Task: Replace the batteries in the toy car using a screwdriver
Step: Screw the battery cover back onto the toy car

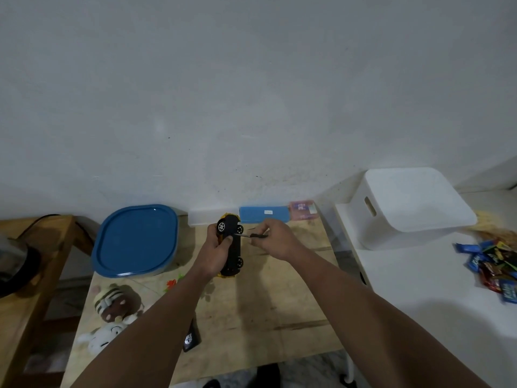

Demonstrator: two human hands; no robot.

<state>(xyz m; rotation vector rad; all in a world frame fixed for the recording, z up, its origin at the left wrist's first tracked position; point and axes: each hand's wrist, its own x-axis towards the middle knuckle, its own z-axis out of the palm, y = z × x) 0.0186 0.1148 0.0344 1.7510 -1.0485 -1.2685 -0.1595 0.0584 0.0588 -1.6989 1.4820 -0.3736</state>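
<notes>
I'm at home, judging by my small wooden table (293, 292) against a bare wall: soft plush toys (112, 312) on its left edge, wrapped sweets (495, 267) off to its right.

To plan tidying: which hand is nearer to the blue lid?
Left. The left hand, holding the toy car, is just right of the blue lid; the right hand is farther right.

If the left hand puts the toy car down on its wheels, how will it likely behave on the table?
The toy car has four free-looking wheels, so it would probably roll if nudged. One left hand holds it up while the screwdriver works on its underside, so it seems light. The body looks like hard plastic: likely stiff, perhaps slippery on the smooth table.
</notes>
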